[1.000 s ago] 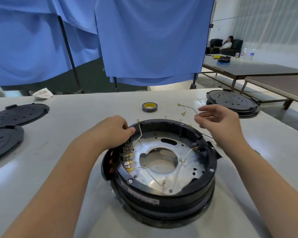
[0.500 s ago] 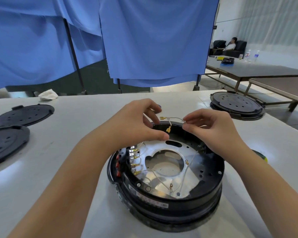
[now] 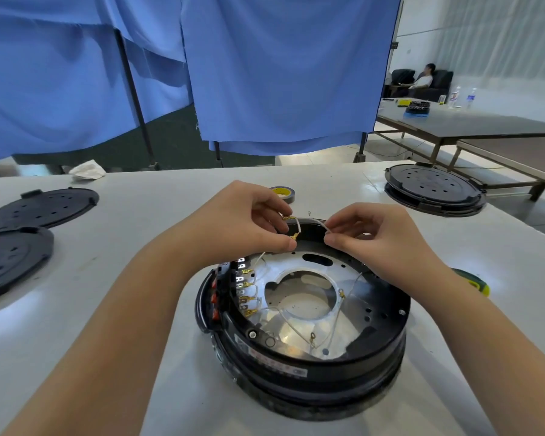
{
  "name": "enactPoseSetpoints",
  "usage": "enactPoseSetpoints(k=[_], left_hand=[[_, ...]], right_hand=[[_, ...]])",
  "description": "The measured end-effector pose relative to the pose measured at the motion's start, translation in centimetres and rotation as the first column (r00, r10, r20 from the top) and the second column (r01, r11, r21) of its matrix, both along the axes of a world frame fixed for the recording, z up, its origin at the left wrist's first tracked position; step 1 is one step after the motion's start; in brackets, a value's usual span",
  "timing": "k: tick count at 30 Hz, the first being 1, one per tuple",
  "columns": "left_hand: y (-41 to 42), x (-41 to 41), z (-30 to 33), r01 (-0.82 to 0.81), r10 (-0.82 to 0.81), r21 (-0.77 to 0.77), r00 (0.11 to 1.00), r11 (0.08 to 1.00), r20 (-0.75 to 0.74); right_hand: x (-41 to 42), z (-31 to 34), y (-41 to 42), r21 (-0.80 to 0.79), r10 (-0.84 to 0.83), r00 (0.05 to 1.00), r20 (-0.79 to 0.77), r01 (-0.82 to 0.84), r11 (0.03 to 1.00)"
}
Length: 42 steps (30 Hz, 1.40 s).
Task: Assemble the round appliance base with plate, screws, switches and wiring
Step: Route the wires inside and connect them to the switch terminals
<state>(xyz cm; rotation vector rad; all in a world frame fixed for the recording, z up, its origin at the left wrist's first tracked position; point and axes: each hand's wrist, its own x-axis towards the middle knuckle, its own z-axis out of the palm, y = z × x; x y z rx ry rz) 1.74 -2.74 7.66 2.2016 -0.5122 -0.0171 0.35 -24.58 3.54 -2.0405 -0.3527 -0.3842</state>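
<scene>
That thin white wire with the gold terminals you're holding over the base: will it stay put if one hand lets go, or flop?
Probably flops: the white wire curves and droops between the left hand and right hand. It looks very light. The gold terminal would likely swing toward the round base.

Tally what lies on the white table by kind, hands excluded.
Loose black round covers: 2
Open round base with wiring: 1
Closed round unit: 1
Tape roll: 1
Green-handled tool: 1
Crumpled white cloth: 1
Total: 7
</scene>
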Motion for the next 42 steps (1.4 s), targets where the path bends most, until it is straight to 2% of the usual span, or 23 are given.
enactPoseSetpoints(k=[12, 30, 42], left_hand=[[0.5, -0.2, 0.3, 0.053, -0.055, -0.022, 0.993, 0.998, -0.103], [0.5, 0.0, -0.1, 0.062, -0.061, 0.005, 0.991, 0.998, -0.116], [-0.2, 0.0, -0.6, 0.123, -0.127, -0.044, 0.984, 0.991, -0.126]], right_hand=[[-0.1, -0.1, 0.0, -0.060, 0.042, 0.997, -0.069, -0.046, 0.997], [0.0, -0.1, 0.0, -0.102, 0.039, 0.996, -0.074, -0.047, 0.994], [-0.7, 1.0, 0.5, -0.020, 0.117, 0.984, -0.133, -0.120, 0.993]])
